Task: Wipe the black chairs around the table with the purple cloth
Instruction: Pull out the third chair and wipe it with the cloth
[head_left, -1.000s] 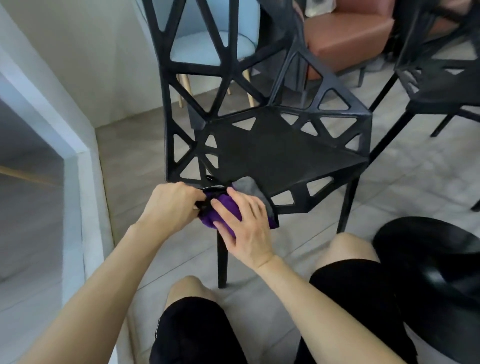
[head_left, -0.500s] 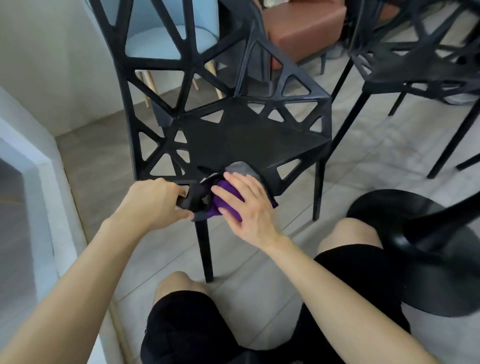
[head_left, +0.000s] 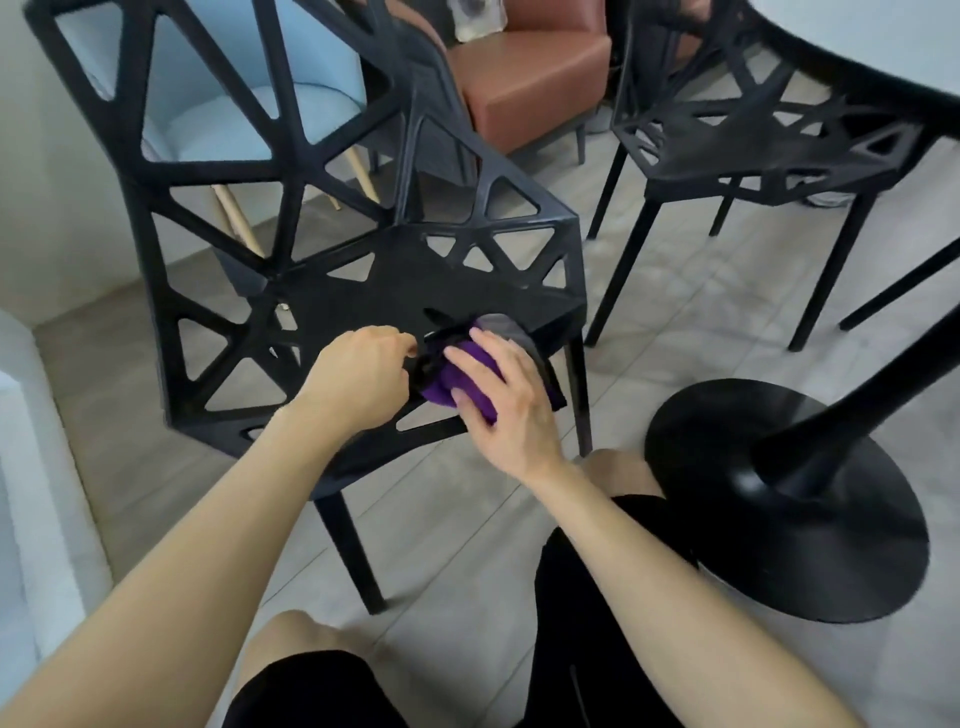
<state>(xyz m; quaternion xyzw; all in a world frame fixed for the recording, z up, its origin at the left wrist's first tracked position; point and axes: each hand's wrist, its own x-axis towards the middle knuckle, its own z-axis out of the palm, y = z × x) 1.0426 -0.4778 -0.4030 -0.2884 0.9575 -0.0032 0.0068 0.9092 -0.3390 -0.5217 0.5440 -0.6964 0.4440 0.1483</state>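
Note:
A black chair (head_left: 395, 280) with triangular cut-outs stands in front of me, its seat tipped toward me. My left hand (head_left: 358, 379) grips the front edge of the seat, fingers curled round the rim. My right hand (head_left: 504, 400) presses the purple cloth (head_left: 470, 387) against the same front edge, fingers spread over it. A grey part of the cloth (head_left: 506, 332) shows past my fingertips. A second black chair (head_left: 753, 140) stands at the upper right.
The round black table base (head_left: 789, 499) sits on the tiled floor at the right, its column rising toward the table top (head_left: 883, 41). A brown seat (head_left: 530, 78) and a light blue chair (head_left: 223, 130) stand behind. A white wall edge (head_left: 31, 441) is at my left.
The view has moved in closer and the chair's seat now tips more toward me. Both hands keep their place on the front edge, the right hand shifting slightly with the cloth.

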